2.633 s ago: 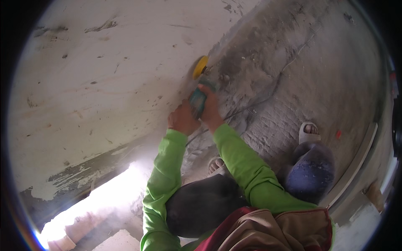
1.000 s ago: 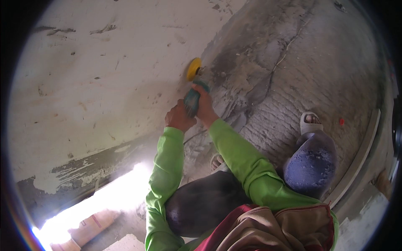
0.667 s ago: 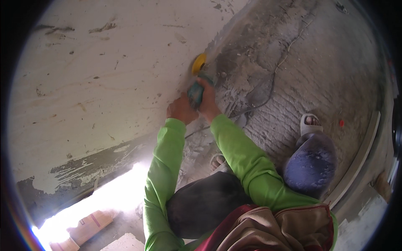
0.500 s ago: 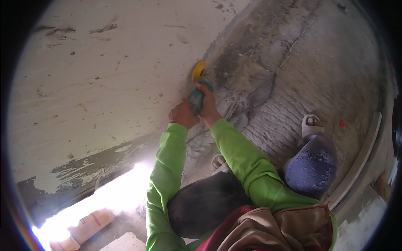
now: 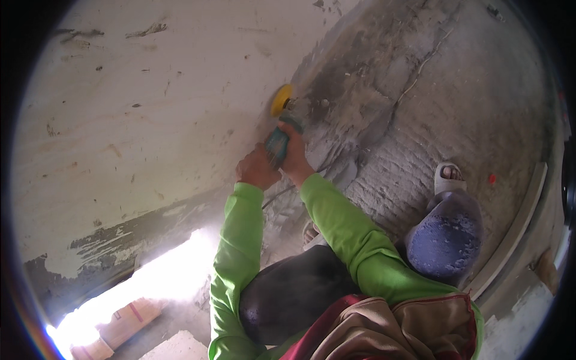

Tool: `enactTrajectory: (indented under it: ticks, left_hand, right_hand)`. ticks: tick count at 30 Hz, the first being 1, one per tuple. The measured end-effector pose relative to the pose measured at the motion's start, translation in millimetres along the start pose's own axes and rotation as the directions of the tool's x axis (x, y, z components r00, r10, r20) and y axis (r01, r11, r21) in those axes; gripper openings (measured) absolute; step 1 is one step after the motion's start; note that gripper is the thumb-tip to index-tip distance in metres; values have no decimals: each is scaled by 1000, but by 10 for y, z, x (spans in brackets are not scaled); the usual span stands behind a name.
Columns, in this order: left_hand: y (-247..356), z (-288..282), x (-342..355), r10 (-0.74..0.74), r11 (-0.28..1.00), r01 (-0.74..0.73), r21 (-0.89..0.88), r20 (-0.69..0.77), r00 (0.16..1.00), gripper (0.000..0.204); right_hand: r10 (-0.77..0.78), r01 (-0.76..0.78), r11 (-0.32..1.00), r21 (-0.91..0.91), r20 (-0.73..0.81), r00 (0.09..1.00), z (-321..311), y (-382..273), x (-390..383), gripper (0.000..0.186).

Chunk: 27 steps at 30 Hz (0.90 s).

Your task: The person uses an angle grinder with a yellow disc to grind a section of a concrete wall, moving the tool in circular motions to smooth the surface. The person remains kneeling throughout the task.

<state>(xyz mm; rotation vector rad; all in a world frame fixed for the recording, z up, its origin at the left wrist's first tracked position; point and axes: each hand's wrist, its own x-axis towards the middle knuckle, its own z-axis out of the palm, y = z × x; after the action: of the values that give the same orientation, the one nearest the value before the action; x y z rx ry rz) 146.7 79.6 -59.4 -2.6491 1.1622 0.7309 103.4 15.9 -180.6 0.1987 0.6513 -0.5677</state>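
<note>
Since the green power tool [image 5: 276, 146] likely kicks, we've got it clamped two-handed: left hand [image 5: 258, 168] round the rear, right hand [image 5: 293, 150] farther forward, presumably for control. Tool's beside the pale left wall [image 5: 150, 120], yellow disc [image 5: 280, 101] facing it; can't tell if touching.

A small bright-red scrap [image 5: 492, 179] lies on the dusty grey-brown floor [image 5: 480, 114], left of a long, narrow pale strip [image 5: 513, 234]. At lower left, a beige packet with reddish stripes [image 5: 131, 321] borders white glare [image 5: 171, 267], near a flat whitish slab [image 5: 177, 348].
</note>
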Motion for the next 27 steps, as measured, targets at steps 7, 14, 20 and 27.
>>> enactTrajectory:
  ticks: [7, 14, 20, 27]
  left_hand:
    - [-170, 158, -125, 11, 998, -16, -68, -64, 998, 71]
    - [62, -68, 75, 45, 997, -46, -61, -9, 999, 72]
    - [-20, 7, -115, 8, 993, -8, -118, -2, 1000, 68]
    - [-23, 67, 106, 49, 994, -53, -94, -41, 998, 72]
  right_hand:
    - [-16, 12, 996, -83, -38, 999, 93, 91, -232, 30]
    - [-82, 78, 993, -85, -44, 996, 153, -179, -33, 32]
    - [-40, 38, 993, -112, -13, 999, 78, -2, -145, 34]
    - [-79, 75, 991, -108, -34, 996, 91, -134, 12, 31]
